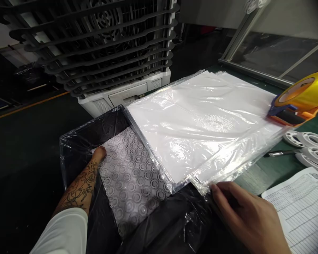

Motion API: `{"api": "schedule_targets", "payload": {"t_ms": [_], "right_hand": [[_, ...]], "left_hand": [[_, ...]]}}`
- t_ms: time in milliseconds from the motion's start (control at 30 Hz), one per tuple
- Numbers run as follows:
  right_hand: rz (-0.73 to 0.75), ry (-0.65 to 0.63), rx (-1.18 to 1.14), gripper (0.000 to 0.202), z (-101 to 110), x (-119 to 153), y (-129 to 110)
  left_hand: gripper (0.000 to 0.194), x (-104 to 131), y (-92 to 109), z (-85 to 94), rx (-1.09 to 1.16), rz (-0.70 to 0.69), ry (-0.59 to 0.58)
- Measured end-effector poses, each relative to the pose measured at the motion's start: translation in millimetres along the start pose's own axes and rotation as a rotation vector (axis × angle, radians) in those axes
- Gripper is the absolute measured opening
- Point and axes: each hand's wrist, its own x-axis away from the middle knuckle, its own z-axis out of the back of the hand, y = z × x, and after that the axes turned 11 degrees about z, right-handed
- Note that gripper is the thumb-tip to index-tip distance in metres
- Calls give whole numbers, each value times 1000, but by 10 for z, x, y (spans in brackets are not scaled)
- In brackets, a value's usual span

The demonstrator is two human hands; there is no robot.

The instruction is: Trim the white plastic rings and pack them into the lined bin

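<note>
My left hand reaches into a box lined with a dark plastic bag. Its fingers close on the upper left edge of a clear plastic tray, which has rows of ring-shaped pockets; some fingertips are hidden. To the right, clear plastic bags with white sheets lie stacked on the table, their left edge jutting over the box. Thumb and forefinger of my right hand pinch the near corner of the bagged stack.
On the right stand a tape dispenser with yellow tape, white round plastic parts and a printed form. A dark pen-like tool lies beside the parts. Behind the box is a white machine with dark slats.
</note>
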Motion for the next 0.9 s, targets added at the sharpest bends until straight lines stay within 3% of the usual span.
{"api": "schedule_targets", "payload": {"t_ms": [100, 400, 900], "right_hand": [[1, 2, 11, 34, -5, -1, 1], [-13, 21, 2, 37, -4, -23, -25], [15, 47, -3, 37, -12, -57, -55]], "left_hand": [[33, 59, -31, -37, -91, 23, 10], [39, 191, 27, -196, -185, -103, 66], [39, 190, 84, -195, -201, -59, 52]]}}
